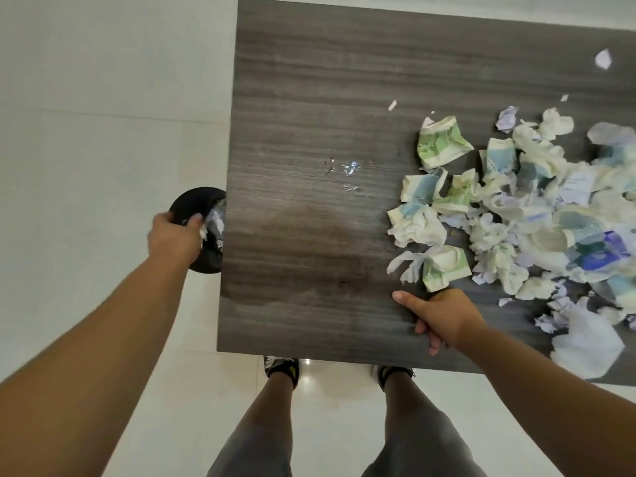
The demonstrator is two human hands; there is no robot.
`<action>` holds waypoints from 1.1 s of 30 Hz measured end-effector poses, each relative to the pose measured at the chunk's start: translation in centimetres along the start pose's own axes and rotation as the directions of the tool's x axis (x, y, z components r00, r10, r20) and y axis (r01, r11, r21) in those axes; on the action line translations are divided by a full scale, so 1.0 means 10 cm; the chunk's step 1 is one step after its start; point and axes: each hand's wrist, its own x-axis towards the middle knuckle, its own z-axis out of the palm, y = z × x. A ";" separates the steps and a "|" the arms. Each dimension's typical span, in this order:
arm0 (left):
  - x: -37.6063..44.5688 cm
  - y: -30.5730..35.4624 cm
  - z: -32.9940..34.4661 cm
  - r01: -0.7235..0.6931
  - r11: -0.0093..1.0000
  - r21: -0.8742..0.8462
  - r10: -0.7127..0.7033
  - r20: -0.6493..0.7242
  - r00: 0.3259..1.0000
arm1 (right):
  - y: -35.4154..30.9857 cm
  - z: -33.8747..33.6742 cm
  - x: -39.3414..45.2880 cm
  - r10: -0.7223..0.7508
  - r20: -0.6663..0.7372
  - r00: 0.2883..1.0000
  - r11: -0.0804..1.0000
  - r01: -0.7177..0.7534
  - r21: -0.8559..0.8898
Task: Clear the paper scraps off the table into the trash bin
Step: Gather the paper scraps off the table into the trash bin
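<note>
From the head camera, a person is standing at the near edge of a dark wooden table [309, 98] and looking down at it.

The left hand [173, 235] is reaching out past the left edge of the table. It is sitting over a black trash bin [192, 204] that is standing on the pale floor [86, 115], right beside the table edge. The fingers are curling around the bin's rim, with the thumb on top, so this hand is holding the bin. Some white crumpled paper [215, 218] is showing inside the bin, just by the thumb.

The right hand [444, 315] is resting on the table near the front edge. Its thumb is sticking out to the left and its fingers are bending loosely downward. It is holding nothing. It is sitting right next to the closest scraps.

A big pile of paper scraps [516, 208] is lying on the right half of the table. They are white, green and blue, and all scrunched up. One small white scrap [603, 58] is lying alone near the far right side. A tiny bit [392, 105] is lying alone near the middle.

A shiny wet spot [349, 166] is showing in the middle of the table.

The person's legs and two shoes [282, 366] are showing below the table edge.
</note>
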 end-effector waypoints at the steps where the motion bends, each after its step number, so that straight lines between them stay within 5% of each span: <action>1: -0.10 0.08 -0.02 -0.142 0.990 -0.007 0.142 -0.060 0.988 | 0.00 0.00 -0.01 -0.001 0.002 1.000 1.000 0.001 0.004; 3: -0.52 0.27 -0.05 -0.449 0.893 -0.016 0.438 -0.186 0.879 | 0.01 -0.02 -0.02 -0.004 0.000 1.000 1.000 0.004 0.025; 5: -1.16 0.46 0.07 -0.704 0.708 0.055 0.701 -0.180 0.690 | 0.00 -0.03 -0.03 -0.002 -0.001 1.000 1.000 0.002 0.019; 7: -1.94 0.65 0.35 -0.858 0.508 0.077 0.857 0.053 0.513 | 0.00 -0.04 -0.04 -0.002 -0.001 1.000 1.000 0.002 0.000; 9: -2.58 0.89 0.67 -0.912 0.402 0.085 0.860 0.307 0.408 | 0.00 -0.04 -0.04 -0.009 0.006 1.000 1.000 0.009 0.001; 15: -3.01 1.52 1.34 -0.903 0.372 0.216 0.762 0.484 0.430 | 0.04 -0.05 -0.04 -0.056 0.043 0.998 0.995 0.052 0.083; 19: -2.97 1.54 1.52 -0.892 0.333 0.306 0.763 0.468 0.446 | 0.05 -0.07 -0.02 -0.072 0.058 0.996 0.994 0.067 0.088; 33: -2.66 1.54 1.62 -0.894 0.447 0.023 0.803 0.431 0.413 | 0.01 -0.07 -0.07 -0.045 0.022 0.999 0.997 0.044 0.065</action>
